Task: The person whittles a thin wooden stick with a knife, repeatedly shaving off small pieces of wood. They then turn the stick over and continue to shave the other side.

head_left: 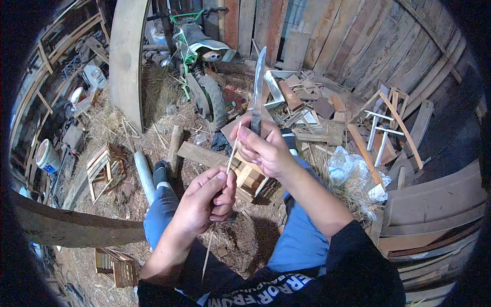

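My right hand (pixel 263 148) is closed around the dark handle of a knife (pixel 259 84), whose long blade points up. A thin wooden strip (pixel 233 151) runs from the fingers of my right hand down to my left hand (pixel 207 197), which is closed on it. The strip's lower part (pixel 207 256) shows below my left hand and slants toward my lap. Behind my hands, between my legs, stands a small slatted wooden box (pixel 250 179), partly hidden by my right hand.
Small slatted wooden frames (pixel 106 171) and crates (pixel 116 267) lie on the left. A dirt bike (pixel 204 77) stands ahead. Wood scraps (pixel 312 100) and plastic bags (pixel 348 166) are on the right. A curved board (pixel 76 223) juts in from the left.
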